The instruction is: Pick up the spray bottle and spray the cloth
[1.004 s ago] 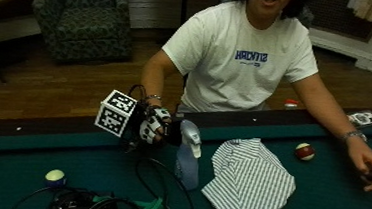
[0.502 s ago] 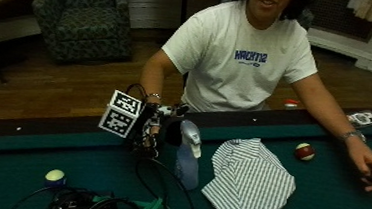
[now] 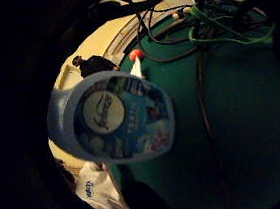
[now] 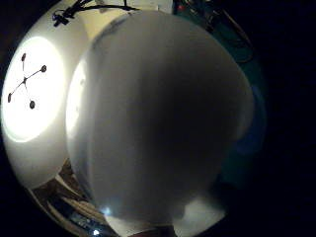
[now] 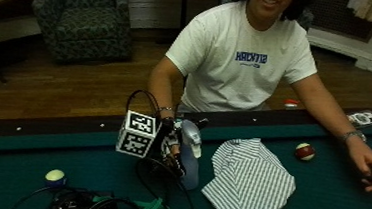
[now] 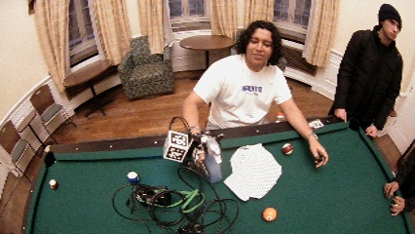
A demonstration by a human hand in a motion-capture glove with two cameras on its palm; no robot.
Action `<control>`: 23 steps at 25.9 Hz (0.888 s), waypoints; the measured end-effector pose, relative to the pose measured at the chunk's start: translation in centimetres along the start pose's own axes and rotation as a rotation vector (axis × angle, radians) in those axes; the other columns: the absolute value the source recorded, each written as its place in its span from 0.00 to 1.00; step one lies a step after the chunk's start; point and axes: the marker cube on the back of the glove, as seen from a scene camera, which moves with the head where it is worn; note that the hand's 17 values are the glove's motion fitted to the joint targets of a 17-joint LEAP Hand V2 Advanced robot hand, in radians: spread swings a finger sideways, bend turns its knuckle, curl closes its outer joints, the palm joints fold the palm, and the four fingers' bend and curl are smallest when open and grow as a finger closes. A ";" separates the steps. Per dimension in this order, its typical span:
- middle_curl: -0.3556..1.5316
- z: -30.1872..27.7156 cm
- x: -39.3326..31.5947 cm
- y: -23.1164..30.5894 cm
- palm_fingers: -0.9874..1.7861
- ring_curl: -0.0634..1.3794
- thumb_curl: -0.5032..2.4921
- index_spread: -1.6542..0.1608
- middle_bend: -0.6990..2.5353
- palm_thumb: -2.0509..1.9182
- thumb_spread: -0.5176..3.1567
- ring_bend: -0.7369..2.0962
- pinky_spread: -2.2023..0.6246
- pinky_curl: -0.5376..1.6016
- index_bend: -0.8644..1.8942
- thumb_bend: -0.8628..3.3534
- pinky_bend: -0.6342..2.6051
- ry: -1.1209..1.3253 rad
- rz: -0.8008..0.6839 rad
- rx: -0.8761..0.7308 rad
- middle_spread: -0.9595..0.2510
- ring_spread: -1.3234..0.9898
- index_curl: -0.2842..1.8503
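Person at a pool table (image 5: 29, 147); gloved right hand (image 5: 169, 146) is at the neck of the spray bottle (image 5: 190, 157), fingers wrapped round it just under the white trigger head; bottle upright on the green felt, near the rail on the person's side; can't tell if its base is touching the felt or just off it. Striped cloth (image 5: 249, 187) lies flat just beside the bottle, on its far side from the glove, not touching it as far as I can tell. Little-finger palm view: bottle's blue label fills the middle, felt behind; thumb-side view is mostly bottle, close up. Bare left hand (image 5: 371, 172) rests on the felt well apart from the cloth; red-and-white ball (image 5: 304, 151) between them. Yellow ball (image 5: 55, 176) and a tangle of cables (image 5: 98, 205) lie at the near edge, w/ green cord mixed in.
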 end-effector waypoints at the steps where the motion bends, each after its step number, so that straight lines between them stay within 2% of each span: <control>1: 0.37 0.3 0.1 -0.3 0.76 0.28 0.27 0.75 0.38 0.69 0.39 0.44 0.79 0.33 0.41 0.23 0.24 -0.016 0.001 0.005 0.64 0.50 0.30; 9: 0.39 2.1 0.9 -1.9 0.76 0.29 0.29 0.75 0.37 0.69 0.39 0.43 0.79 0.33 0.41 0.21 0.24 -0.137 0.023 -0.010 0.64 0.50 0.32; 13: 0.39 1.9 0.2 -2.0 0.76 0.30 0.29 0.75 0.37 0.70 0.40 0.43 0.79 0.34 0.40 0.21 0.24 -0.170 -0.026 0.073 0.64 0.50 0.32; 19: 0.40 0.8 -3.2 -1.6 0.76 0.30 0.30 0.74 0.37 0.70 0.40 0.43 0.79 0.34 0.40 0.20 0.24 -0.151 -0.108 0.190 0.64 0.49 0.33; 23: 0.40 -1.3 -8.4 -0.7 0.76 0.31 0.30 0.74 0.36 0.70 0.40 0.43 0.79 0.34 0.40 0.20 0.24 -0.152 -0.199 0.197 0.64 0.49 0.33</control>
